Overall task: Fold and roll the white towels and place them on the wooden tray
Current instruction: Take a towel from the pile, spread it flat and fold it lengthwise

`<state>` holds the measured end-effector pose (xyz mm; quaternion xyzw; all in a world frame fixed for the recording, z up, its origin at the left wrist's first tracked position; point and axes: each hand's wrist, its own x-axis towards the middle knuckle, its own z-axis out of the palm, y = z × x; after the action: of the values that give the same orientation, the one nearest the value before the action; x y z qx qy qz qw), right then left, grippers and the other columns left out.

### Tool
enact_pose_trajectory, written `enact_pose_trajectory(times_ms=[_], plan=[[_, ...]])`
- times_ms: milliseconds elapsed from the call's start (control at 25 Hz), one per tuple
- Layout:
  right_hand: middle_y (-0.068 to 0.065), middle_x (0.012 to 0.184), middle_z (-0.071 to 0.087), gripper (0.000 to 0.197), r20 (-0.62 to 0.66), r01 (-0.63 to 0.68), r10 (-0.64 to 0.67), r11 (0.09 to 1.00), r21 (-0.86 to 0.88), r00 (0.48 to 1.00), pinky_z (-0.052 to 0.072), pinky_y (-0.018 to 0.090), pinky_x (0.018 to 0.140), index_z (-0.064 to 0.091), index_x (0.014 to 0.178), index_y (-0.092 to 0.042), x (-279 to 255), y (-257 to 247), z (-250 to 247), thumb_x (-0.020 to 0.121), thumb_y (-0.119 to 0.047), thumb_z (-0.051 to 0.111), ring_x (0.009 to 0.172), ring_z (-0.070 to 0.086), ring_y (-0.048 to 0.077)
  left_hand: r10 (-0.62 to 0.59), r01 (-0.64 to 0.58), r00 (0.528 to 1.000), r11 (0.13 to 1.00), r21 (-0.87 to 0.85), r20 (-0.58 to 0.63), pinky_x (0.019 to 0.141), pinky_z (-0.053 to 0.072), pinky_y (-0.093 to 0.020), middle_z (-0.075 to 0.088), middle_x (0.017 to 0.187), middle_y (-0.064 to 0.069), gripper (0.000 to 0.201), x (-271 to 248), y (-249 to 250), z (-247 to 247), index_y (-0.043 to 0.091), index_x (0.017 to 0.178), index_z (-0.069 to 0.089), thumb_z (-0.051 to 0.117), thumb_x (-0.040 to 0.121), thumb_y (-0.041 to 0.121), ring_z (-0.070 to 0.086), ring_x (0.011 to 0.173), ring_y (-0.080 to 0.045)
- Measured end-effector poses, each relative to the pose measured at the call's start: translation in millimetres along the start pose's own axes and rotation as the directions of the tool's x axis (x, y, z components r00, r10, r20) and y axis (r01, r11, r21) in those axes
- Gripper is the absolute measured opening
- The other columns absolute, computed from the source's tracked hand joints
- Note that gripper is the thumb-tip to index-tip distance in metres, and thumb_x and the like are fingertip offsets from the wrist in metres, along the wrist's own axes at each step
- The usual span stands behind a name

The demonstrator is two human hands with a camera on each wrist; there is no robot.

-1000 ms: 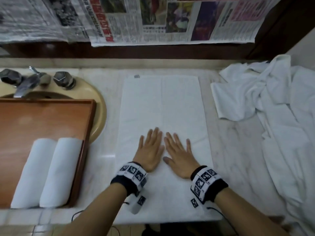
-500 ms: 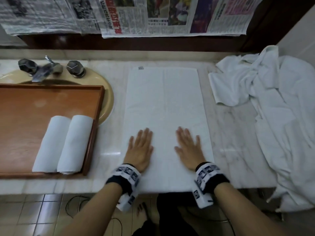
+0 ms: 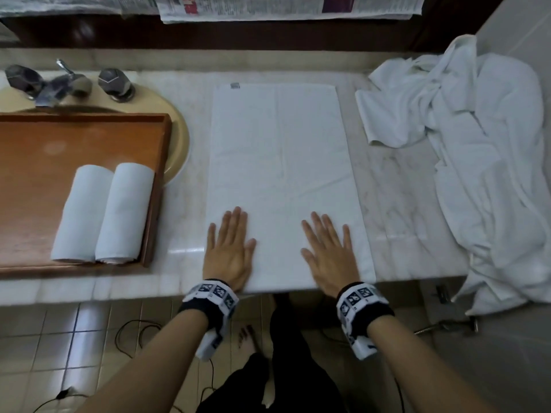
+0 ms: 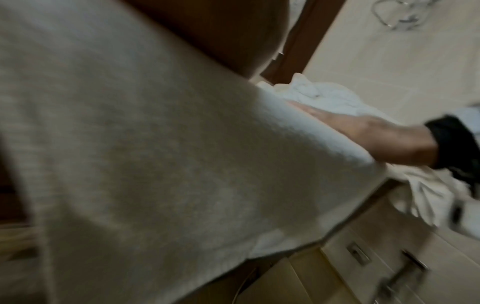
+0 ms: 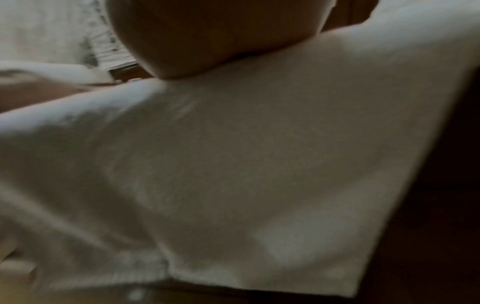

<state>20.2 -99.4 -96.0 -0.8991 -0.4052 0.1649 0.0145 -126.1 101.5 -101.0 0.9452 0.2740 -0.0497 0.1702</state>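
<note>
A white towel (image 3: 280,162) lies flat and folded lengthwise on the marble counter, its near end at the counter's front edge. My left hand (image 3: 229,248) presses flat on its near left part, fingers straight. My right hand (image 3: 328,251) presses flat on its near right part; the left wrist view shows this right hand (image 4: 369,135) on the towel (image 4: 155,164). The right wrist view is blurred and filled by the towel (image 5: 233,174). Two rolled white towels (image 3: 104,213) lie side by side on the wooden tray (image 3: 35,144) at the left.
The tray sits over a beige sink (image 3: 179,144) with a metal tap (image 3: 62,84). A heap of loose white towels (image 3: 477,159) covers the counter's right end and hangs over the edge. Newspaper (image 3: 283,7) hangs on the back wall. Bare marble (image 3: 396,204) shows right of the flat towel.
Both hands have slid apart on the towel, from touching at its middle to its left and right sides, and back toward the near edge. The head view has drawn back.
</note>
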Motion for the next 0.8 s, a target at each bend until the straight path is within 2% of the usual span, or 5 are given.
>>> enact_pose_trajectory(times_ms=[160, 240, 360, 480, 800], plan=[[-0.002, 0.160, -0.020, 0.065, 0.010, -0.298, 0.298, 0.955, 0.012, 0.955, -0.014, 0.060, 0.113, -0.011, 0.153, -0.018, 1.0, 20.4, -9.3, 0.097, -0.049, 0.003, 0.147, -0.020, 0.018, -0.204, 0.204, 0.979, 0.979, -0.023, 0.019, 0.117, -0.019, -0.041, -0.012, 0.162, -0.001, 0.065, 0.9, -22.1, -15.8, 0.015, 0.155, -0.006, 0.013, 0.100, 0.044, -0.016, 0.147, -0.013], [-0.003, 0.158, -0.024, 0.069, 0.035, -0.186, 0.184, 0.982, 0.041, 0.982, -0.020, 0.059, 0.111, -0.011, 0.153, -0.017, 13.6, -1.7, -13.8, 0.093, -0.049, 0.000, 0.146, -0.023, 0.018, -0.116, 0.117, 0.991, 0.993, -0.024, 0.062, 0.115, -0.023, -0.040, -0.016, 0.161, 0.000, 0.065, 9.0, -4.8, -17.5, 0.015, 0.155, -0.008, 0.009, 0.099, 0.045, -0.019, 0.147, -0.014], [-0.007, 0.158, -0.022, 0.064, 0.077, 0.034, -0.039, 0.997, 0.070, 0.996, -0.014, 0.057, 0.115, -0.004, 0.155, -0.019, 47.8, -35.9, -24.4, 0.097, -0.045, 0.006, 0.147, -0.019, 0.016, 0.035, -0.020, 0.988, 0.994, -0.103, 0.152, 0.118, -0.016, -0.041, -0.020, 0.159, 0.006, 0.062, 41.2, 29.2, -17.6, 0.019, 0.155, -0.008, 0.005, 0.100, 0.045, -0.018, 0.147, -0.012], [-0.007, 0.160, -0.020, 0.059, 0.124, 0.010, -0.022, 0.995, 0.099, 0.992, -0.009, 0.055, 0.117, -0.006, 0.155, -0.021, 92.3, -42.2, -43.9, 0.104, -0.038, 0.020, 0.147, -0.019, 0.015, 0.003, 0.023, 0.979, 0.992, -0.122, 0.206, 0.119, -0.012, -0.043, -0.017, 0.161, 0.005, 0.059, 84.8, 41.5, -29.0, 0.019, 0.155, -0.006, 0.011, 0.104, 0.042, -0.018, 0.147, -0.013], [-0.005, 0.161, -0.017, 0.058, 0.132, 0.037, -0.049, 0.996, 0.086, 0.990, -0.005, 0.057, 0.117, -0.001, 0.155, -0.022, 212.1, -24.1, -79.9, 0.104, -0.036, 0.023, 0.148, -0.016, 0.018, -0.020, 0.049, 0.975, 0.991, -0.127, 0.219, 0.119, -0.010, -0.045, -0.015, 0.162, 0.004, 0.057, 196.2, 35.9, -60.1, 0.022, 0.156, -0.002, 0.012, 0.105, 0.042, -0.016, 0.148, -0.015]])
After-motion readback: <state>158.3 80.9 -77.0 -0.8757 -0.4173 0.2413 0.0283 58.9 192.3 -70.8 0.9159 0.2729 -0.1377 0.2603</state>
